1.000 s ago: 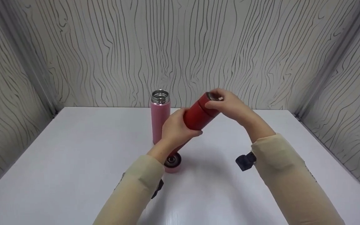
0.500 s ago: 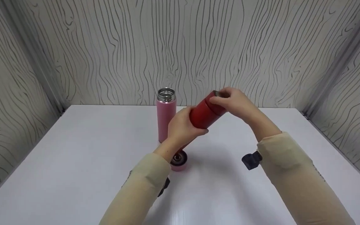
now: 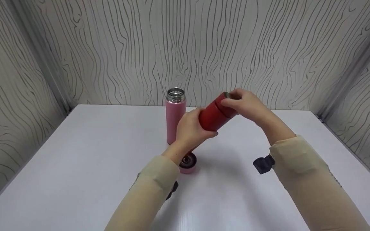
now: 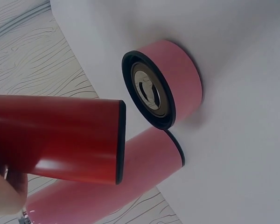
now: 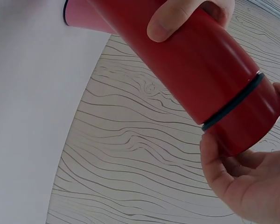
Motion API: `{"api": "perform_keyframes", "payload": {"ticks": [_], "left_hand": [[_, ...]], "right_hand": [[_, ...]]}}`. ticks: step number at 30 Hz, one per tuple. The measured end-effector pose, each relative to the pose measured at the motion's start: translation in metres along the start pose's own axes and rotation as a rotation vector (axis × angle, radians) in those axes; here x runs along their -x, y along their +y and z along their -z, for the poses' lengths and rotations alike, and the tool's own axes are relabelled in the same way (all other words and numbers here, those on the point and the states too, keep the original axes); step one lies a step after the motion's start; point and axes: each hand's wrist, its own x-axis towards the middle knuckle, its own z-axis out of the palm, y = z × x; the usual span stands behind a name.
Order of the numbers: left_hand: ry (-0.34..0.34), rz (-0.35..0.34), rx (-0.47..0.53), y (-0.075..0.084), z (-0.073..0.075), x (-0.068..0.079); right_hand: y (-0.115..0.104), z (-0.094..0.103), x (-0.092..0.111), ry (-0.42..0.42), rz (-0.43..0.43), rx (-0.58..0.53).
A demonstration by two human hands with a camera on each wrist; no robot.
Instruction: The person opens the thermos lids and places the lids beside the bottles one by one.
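Note:
A red thermos point(image 3: 214, 117) is held tilted above the table, its top leaning up to the right. My left hand point(image 3: 191, 128) grips it round the body. At its upper end, my right hand point(image 3: 251, 106) pinches the red lid point(image 5: 246, 121) between thumb and fingers. A dark ring shows between lid and body in the right wrist view. Behind the left hand stands a pink thermos point(image 3: 175, 120) upright, uncapped, its steel mouth bare. The pink lid point(image 4: 177, 77) lies on the table with its hollow inner side facing up, below the red thermos's base.
The white table point(image 3: 75, 160) runs back to a panel wall point(image 3: 114, 51) with a wood-grain line pattern. Side panels close in at left and right. A dark strap piece point(image 3: 263, 163) hangs from the right sleeve.
The whole scene shifts slightly to the right in the head view. Both hands keep their hold on the red thermos and its lid, with little other visible change.

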Motion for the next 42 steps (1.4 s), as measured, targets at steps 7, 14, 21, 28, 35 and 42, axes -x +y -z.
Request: {"api": "perform_keyframes", "payload": {"ticks": [7,14,21,28,35,42], "left_hand": [[0.007,-0.013,-0.007,0.0003,0.0004,-0.0006],[0.008,-0.002,-0.026,0.0,-0.0004,-0.0002],[0.003,0.005,-0.026,0.0015,-0.0008,0.0009],[0.005,0.004,-0.03,0.0015,-0.0009,0.0001],[0.004,0.014,-0.033,-0.0013,-0.0007,0.0007],[0.005,0.01,-0.039,-0.0015,-0.0006,0.0006]], "right_hand": [[0.0001,-0.0001,0.0014,-0.006,-0.028,0.024],[0.0006,-0.0005,0.0001,-0.019,-0.017,0.027],[0.0007,-0.0012,0.0013,-0.031,-0.045,0.013],[0.0021,-0.0022,-0.0004,-0.004,-0.046,0.02],[0.0005,-0.0015,0.0006,-0.042,-0.033,-0.021],[0.0016,-0.0029,-0.0009,-0.013,-0.026,0.003]]}}
